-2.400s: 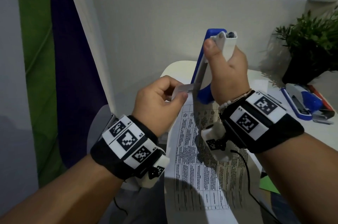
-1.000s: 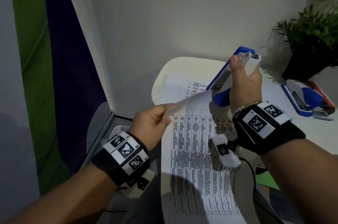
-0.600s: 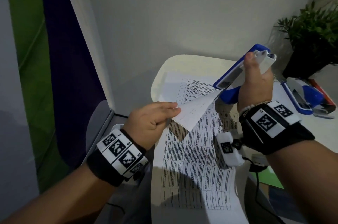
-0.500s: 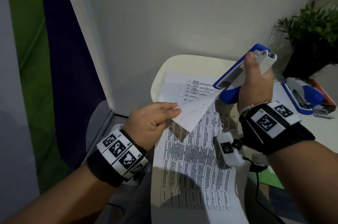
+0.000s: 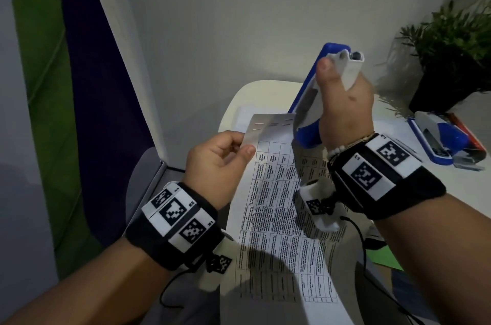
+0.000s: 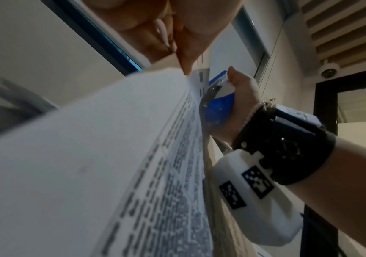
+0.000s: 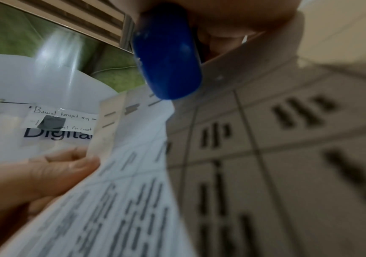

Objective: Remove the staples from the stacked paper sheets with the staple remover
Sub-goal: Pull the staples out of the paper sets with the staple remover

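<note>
My left hand (image 5: pixel 239 145) pinches the top left edge of the stapled paper sheets (image 5: pixel 279 192) and holds that end lifted off the table. Several staples (image 5: pixel 273 124) show in a row along the top edge. My right hand (image 5: pixel 334 72) grips the blue-and-white staple remover (image 5: pixel 308 96), which stands nearly upright with its lower end at the top right of the sheets. In the left wrist view the staple remover (image 6: pixel 219 102) touches the edge of the paper sheets (image 6: pixel 89 156). In the right wrist view its blue end (image 7: pixel 168 57) sits just above the staples (image 7: pixel 131 107).
The sheets hang down over a round white table (image 5: pixel 255 93) backed by a white partition. A second blue-and-white stapler (image 5: pixel 441 138) lies at the right, in front of a potted plant (image 5: pixel 457 59). A green sheet (image 5: pixel 385 261) lies at the lower right.
My left hand has raised the top edge so the staples face me. My right hand has swung the staple remover upright and brought its lower end to that edge.
</note>
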Motion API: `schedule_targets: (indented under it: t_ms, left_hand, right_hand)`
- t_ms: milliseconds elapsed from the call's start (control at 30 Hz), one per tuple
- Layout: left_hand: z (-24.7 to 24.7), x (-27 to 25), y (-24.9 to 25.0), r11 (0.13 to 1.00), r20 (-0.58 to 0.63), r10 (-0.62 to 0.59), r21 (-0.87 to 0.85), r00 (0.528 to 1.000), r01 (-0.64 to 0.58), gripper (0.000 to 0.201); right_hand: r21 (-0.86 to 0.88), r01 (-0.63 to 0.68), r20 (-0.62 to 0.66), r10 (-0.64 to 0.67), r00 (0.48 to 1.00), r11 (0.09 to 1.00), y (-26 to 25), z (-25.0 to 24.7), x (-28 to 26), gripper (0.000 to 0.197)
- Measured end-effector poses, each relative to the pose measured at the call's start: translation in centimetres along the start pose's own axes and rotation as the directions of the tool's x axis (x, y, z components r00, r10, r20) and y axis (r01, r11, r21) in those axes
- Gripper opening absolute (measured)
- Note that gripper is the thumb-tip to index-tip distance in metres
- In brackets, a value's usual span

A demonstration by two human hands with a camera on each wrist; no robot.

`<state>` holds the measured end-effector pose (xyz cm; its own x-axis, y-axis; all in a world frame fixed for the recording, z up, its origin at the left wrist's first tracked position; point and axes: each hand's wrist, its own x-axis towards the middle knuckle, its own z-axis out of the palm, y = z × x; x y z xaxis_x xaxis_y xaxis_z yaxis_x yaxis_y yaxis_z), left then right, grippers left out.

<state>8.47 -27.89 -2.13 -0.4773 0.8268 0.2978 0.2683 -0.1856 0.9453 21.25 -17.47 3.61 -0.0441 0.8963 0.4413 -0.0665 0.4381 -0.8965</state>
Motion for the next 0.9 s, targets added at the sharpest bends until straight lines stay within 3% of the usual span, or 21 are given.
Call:
schedule_targets:
  t_ms: [333, 633, 767, 900]
  left_hand:
    - [-0.2, -0.2, 0.4, 0.998, 0.03, 0.054, 0.016, 0.998, -0.055, 0.025]
    - [-0.1, 0.3, 1.3, 0.999, 0.093, 0.045, -0.008, 0.995, -0.045, 0.035]
    - [0.2, 2.6, 1.3, 0.982, 0.191, 0.023, 0.182, 0.981, -0.058, 0.041]
    - [0.6, 5.1, 0.2, 0.972, 0.045, -0.088, 0.223, 0.995, 0.075, 0.029]
  right_hand:
    - [0.035, 0.037, 0.004, -0.037, 0.999, 0.999, -0.8, 0.4, 1.0, 0.028]
    - [-0.008, -0.028, 0.033, 0.028, 0.999, 1.0, -0.3, 0.4, 1.2, 0.028]
    - [0.064, -0.111, 0.093, 0.105, 0.99, 0.992, -0.1, 0.4, 1.2, 0.023]
    - [0.145, -0.062, -0.149, 0.083, 0.985, 0.988, -0.5, -0.9, 1.8, 0.014]
